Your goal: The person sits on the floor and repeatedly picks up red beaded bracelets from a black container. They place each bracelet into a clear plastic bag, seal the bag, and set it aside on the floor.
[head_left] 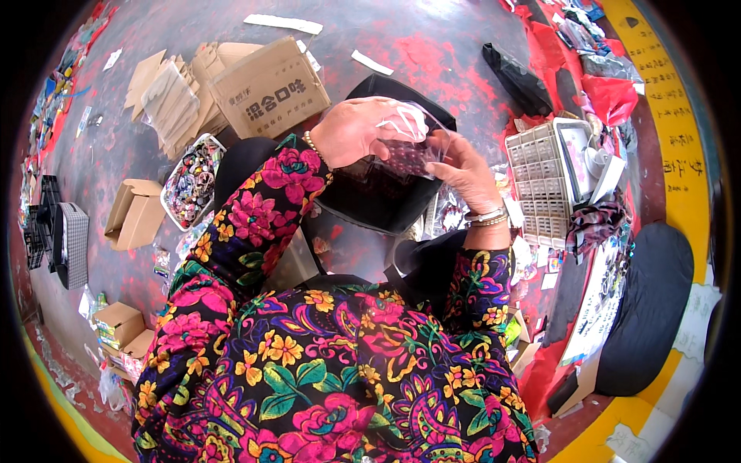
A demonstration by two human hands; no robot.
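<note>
Both my hands are over a black square bin in front of me. Between them is a clear plastic bag with a dark maroon, dotted item in or behind it; I cannot make out its kind. My left hand reaches across its left side, fingers curled onto the bag, with a white crumpled patch at the fingertips. On the other side my right hand pinches the bag's edge between thumb and fingers. Part of the left fingers is hidden.
At the far left lean a printed carton and flattened cardboard. A white basket of small colourful items stands near an opened carton. To the right are a cream plastic crate and a black oblong cushion.
</note>
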